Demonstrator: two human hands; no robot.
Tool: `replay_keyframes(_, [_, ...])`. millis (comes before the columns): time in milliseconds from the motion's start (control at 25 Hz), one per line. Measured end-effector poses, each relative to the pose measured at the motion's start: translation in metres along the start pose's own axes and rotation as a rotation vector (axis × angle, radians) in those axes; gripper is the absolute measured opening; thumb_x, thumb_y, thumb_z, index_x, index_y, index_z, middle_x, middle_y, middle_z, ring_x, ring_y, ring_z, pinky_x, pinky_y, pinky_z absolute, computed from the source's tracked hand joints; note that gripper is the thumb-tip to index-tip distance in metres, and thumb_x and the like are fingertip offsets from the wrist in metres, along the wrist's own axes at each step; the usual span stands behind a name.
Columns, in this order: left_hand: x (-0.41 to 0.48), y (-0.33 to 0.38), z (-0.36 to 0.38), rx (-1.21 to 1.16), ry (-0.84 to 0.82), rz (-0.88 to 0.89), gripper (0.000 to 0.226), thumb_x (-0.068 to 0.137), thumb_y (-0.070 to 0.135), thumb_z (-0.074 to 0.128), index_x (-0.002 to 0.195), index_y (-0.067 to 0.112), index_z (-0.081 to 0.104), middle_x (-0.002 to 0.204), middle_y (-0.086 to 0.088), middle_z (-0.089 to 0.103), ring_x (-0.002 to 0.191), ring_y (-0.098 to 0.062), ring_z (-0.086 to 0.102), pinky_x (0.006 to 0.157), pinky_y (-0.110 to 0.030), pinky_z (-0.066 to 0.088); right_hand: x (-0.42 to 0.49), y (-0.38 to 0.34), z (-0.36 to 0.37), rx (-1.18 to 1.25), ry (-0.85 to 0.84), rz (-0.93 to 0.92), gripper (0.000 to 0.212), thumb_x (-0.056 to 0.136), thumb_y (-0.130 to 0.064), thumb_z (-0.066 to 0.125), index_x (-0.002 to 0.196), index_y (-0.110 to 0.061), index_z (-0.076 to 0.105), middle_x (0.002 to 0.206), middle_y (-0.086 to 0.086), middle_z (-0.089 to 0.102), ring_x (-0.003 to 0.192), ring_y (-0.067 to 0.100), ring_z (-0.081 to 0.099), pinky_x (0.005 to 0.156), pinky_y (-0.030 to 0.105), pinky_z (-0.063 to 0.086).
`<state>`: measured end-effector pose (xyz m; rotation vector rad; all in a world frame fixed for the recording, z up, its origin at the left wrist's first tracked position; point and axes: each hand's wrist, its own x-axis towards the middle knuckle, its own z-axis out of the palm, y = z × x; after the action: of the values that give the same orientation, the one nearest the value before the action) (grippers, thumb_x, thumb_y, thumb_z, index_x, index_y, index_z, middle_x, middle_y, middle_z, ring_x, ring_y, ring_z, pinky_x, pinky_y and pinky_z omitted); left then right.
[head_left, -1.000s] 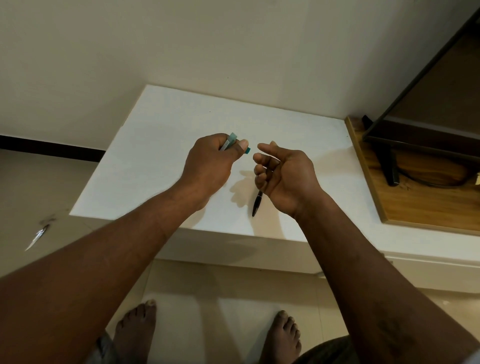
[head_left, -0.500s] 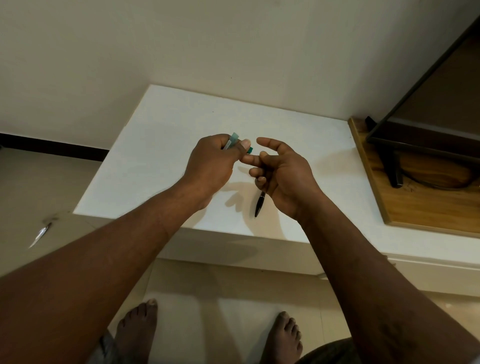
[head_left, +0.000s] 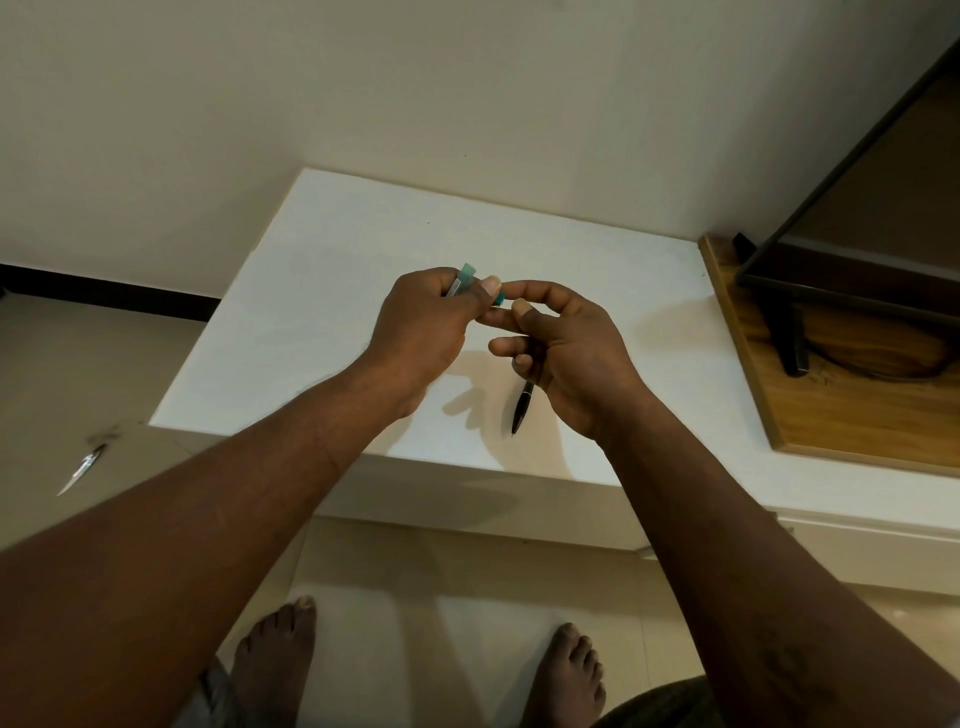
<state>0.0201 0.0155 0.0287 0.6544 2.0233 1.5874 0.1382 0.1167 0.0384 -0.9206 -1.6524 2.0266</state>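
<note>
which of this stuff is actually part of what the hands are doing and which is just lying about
In use: left hand, gripping a teal and clear piece; right hand, black pen held in its lower fingers.
Lying about: silvery object on the floor; wooden board; black stand on it.

Left hand (head_left: 421, 327): packet (head_left: 466, 273); right hand (head_left: 576, 353): pen (head_left: 522, 408)

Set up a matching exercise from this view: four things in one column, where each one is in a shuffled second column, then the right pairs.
1. black pen
2. teal-tipped stick
3. shiny metal piece
4. wooden board

A. on the floor, left of the white table
B. held in the left hand
C. at the right, under a black stand
D. held tip down in the right hand

Pairs: 1-D, 2-B, 3-A, 4-C.
</note>
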Motion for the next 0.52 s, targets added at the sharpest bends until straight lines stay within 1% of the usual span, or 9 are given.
replay_keyframes(80, [0.0006, -0.0007, -0.0007, -0.004, -0.005, -0.007, 0.028, 0.1, 0.043, 0.064, 0.09, 0.018, 0.075, 0.056, 0.017, 0.054, 0.064, -0.008, 0.05, 0.065, -0.03, 0.044, -0.0003, 0.0001, 0.0006, 0.011, 0.008, 0.006, 0.025, 0.112, -0.008, 0.048, 0.123, -0.01, 0.071, 0.104, 0.01, 0.083, 0.07, 0.015, 0.076, 0.056, 0.019, 0.052])
replay_keyframes(120, [0.0007, -0.0008, -0.0007, -0.004, -0.009, -0.008, 0.027, 0.099, 0.043, 0.064, 0.087, 0.021, 0.074, 0.056, 0.017, 0.055, 0.064, -0.008, 0.05, 0.065, -0.029, 0.045, -0.0007, 0.0002, 0.0006, 0.017, 0.013, 0.009, 0.026, 0.112, -0.009, 0.048, 0.123, -0.01, 0.071, 0.104, 0.01, 0.083, 0.071, 0.015, 0.076, 0.056, 0.019, 0.052])
replay_keyframes(240, [0.0011, -0.0016, -0.0002, 0.004, -0.007, -0.006, 0.025, 0.099, 0.044, 0.064, 0.085, 0.025, 0.073, 0.07, 0.01, 0.058, 0.069, -0.007, 0.053, 0.066, -0.029, 0.047, -0.002, 0.0007, 0.0013, 0.022, 0.017, 0.021, 0.027, 0.113, -0.01, 0.047, 0.124, -0.01, 0.071, 0.105, 0.012, 0.083, 0.073, 0.017, 0.077, 0.055, 0.019, 0.052])
replay_keyframes(360, [0.0013, -0.0023, -0.0007, 0.007, 0.003, -0.017, 0.028, 0.098, 0.044, 0.066, 0.094, 0.019, 0.077, 0.072, 0.009, 0.06, 0.07, -0.007, 0.055, 0.065, -0.028, 0.045, -0.0028, 0.0006, 0.0029, 0.021, 0.009, 0.028, 0.028, 0.113, -0.011, 0.046, 0.124, -0.013, 0.072, 0.104, 0.012, 0.083, 0.07, 0.017, 0.076, 0.054, 0.019, 0.052])
replay_keyframes(440, [0.0014, -0.0023, -0.0007, 0.009, 0.005, -0.027, 0.03, 0.097, 0.045, 0.067, 0.095, 0.016, 0.077, 0.074, 0.008, 0.061, 0.071, -0.008, 0.055, 0.065, -0.028, 0.044, -0.0022, 0.0008, 0.0038, 0.031, 0.012, 0.04, 0.029, 0.113, -0.01, 0.045, 0.124, -0.014, 0.071, 0.098, 0.011, 0.083, 0.067, 0.017, 0.074, 0.053, 0.019, 0.051])
replay_keyframes(520, [0.0012, -0.0019, -0.0004, 0.008, 0.003, -0.035, 0.031, 0.096, 0.045, 0.068, 0.096, 0.015, 0.077, 0.076, 0.007, 0.062, 0.072, -0.009, 0.055, 0.066, -0.029, 0.046, -0.0008, 0.0016, 0.004, 0.071, 0.02, 0.076, 0.03, 0.114, -0.009, 0.042, 0.127, -0.012, 0.069, 0.094, 0.011, 0.082, 0.064, 0.016, 0.073, 0.053, 0.02, 0.051])
